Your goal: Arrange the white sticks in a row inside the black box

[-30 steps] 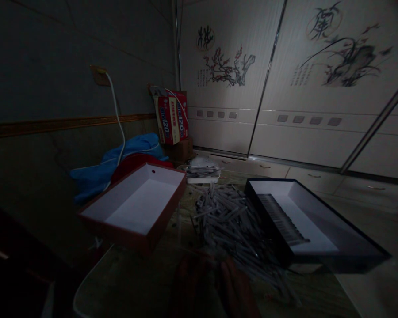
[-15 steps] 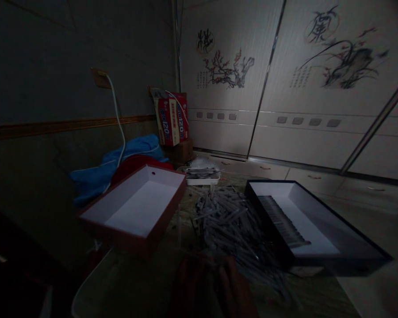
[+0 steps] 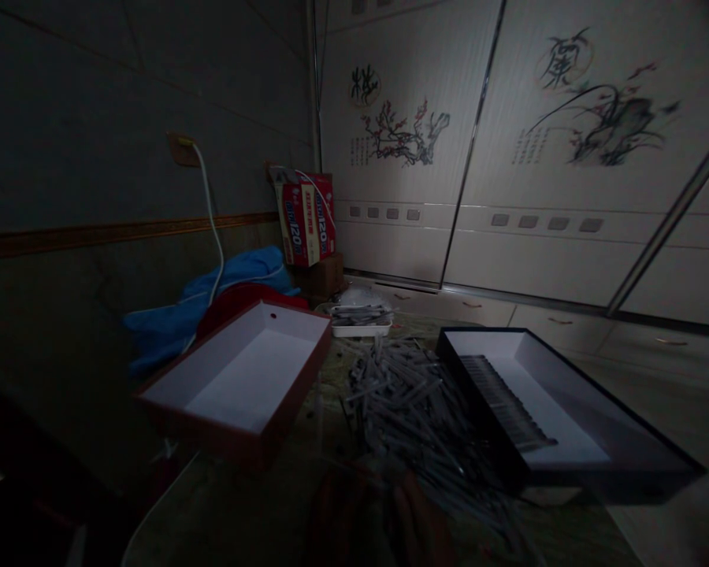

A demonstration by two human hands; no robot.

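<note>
My left hand (image 3: 335,508) and my right hand (image 3: 418,516) are close together at the table's near edge, both dark and partly cut off by the frame. Their fingers are curled around something pale and thin that I cannot make out in the gloom. Just beyond them spreads a loose heap of slim clear plastic tubes (image 3: 407,402), some with dark parts. To the right, a black-rimmed box (image 3: 573,394) with a white inside holds a neat row of similar tubes (image 3: 505,405) along its left wall.
A reddish-brown box (image 3: 242,382) with a white inside stands at the left. Behind the heap sits a white tray (image 3: 363,329) with more tubes and a plastic bag. Blue cloth (image 3: 242,272), a red carton (image 3: 307,220) and a white cord (image 3: 206,189) are near the wall.
The view has tilted slightly, so the wall and boxes appear a little lower. My hands stay together at nearly the same place, fingers still curled.
</note>
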